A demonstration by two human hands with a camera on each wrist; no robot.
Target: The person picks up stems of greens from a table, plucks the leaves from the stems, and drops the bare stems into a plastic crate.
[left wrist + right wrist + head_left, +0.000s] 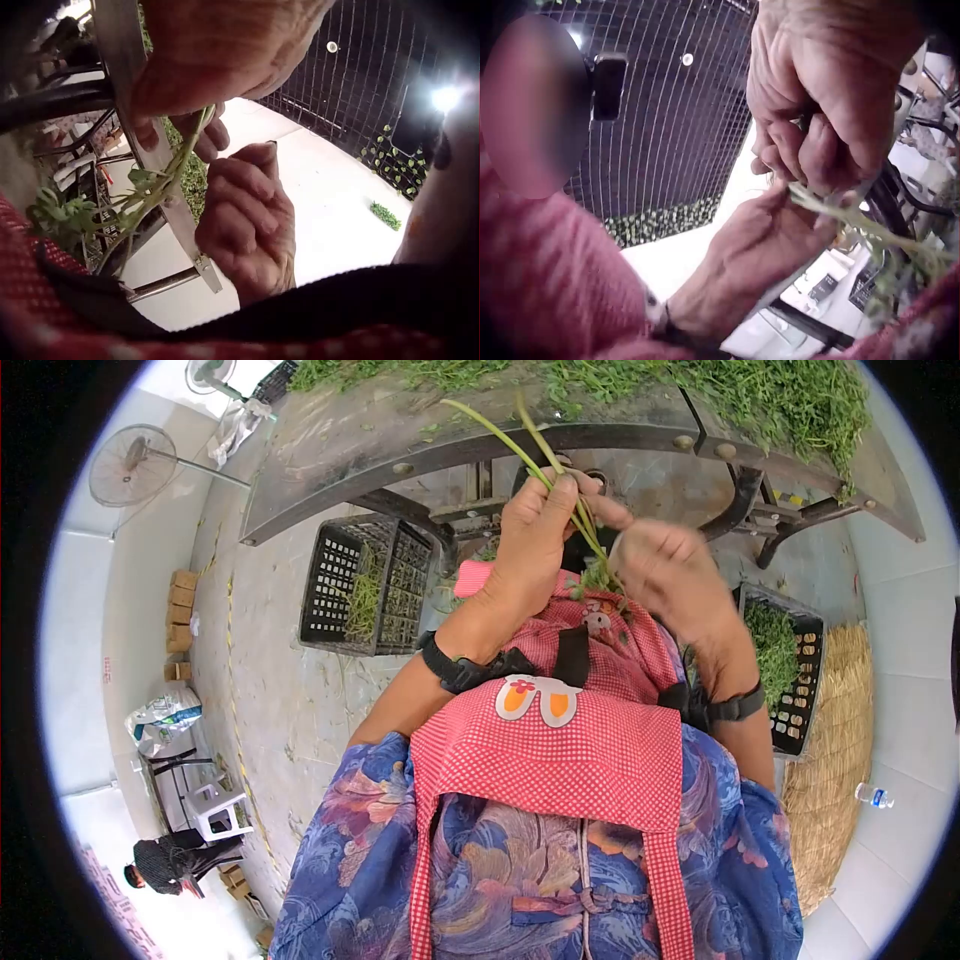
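Observation:
My left hand [530, 540] pinches a few long green plant stems [500, 435] between thumb and fingers. Their bare ends point up toward the table, and the leafy ends [598, 575] hang over the red checked apron [560, 770]. Close beside the leaves is my right hand [675, 575], blurred, with its fingers curled. In the left wrist view the right hand [240, 217] is curled just right of the stems [180, 161], with nothing showing in it. In the right wrist view its curled fingers overlap the stems [855, 217] near the left hand [750, 247].
Ahead stands a metal-edged table [300, 480] with heaped greens [790, 410]. A black crate [325, 575] of stems sits at left, another crate [795, 735] of greens at right beside a straw mat [835, 780]. A fan [130, 465] and a distant person [165, 865] are at left.

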